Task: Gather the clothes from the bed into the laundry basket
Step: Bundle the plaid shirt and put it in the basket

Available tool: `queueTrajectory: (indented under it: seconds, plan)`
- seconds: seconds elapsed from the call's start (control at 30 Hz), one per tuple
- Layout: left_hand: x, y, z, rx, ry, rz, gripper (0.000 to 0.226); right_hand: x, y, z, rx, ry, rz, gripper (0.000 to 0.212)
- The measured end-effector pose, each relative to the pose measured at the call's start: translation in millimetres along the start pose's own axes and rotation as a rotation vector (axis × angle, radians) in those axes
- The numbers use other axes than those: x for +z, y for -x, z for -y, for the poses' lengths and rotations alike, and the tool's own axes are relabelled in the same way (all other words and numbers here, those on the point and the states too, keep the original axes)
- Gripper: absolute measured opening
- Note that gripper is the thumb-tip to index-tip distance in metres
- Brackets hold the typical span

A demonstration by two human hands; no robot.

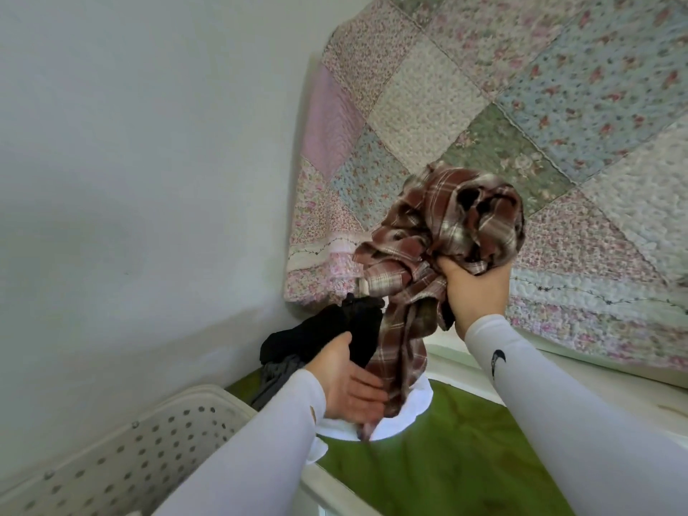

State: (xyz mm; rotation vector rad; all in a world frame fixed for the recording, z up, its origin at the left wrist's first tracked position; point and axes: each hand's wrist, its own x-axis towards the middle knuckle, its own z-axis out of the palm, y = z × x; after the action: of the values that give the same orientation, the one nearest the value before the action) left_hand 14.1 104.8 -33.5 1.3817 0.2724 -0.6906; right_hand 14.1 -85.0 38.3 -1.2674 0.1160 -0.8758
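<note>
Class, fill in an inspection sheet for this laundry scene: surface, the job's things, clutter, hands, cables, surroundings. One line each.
Surface: bed under a floral patchwork quilt; green cloth below it.
Job's things: plaid shirt bunched and lifted; black garment and white garment lower down; perforated white laundry basket at lower left.
Clutter: nothing seen.
Hands: right hand clenched on the plaid shirt; left hand against the shirt's hanging end, thumb on the black garment.
Cables: nothing seen.
Surroundings: plain pale wall.

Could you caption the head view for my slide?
Right hand lifts plaid shirt; left hand holds black garment.
</note>
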Motion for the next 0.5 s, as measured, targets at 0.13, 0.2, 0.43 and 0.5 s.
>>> queueTrajectory:
  seconds: [0.13,0.2,0.43,0.5]
  plan:
    - [17,-11,19,-0.036,0.293,0.126,0.116,8,5,9,0.082,-0.113,0.050,0.073]
    - [25,-11,18,0.033,0.457,0.170,0.104,9,9,11,0.166,-0.180,0.117,0.071]
    - [26,-15,14,0.297,0.914,0.188,0.085,-1,12,4,0.545,-0.287,0.506,0.019]
    - [18,-19,10,0.397,0.969,0.086,0.060,-9,8,-5,0.580,-0.283,0.571,0.017]
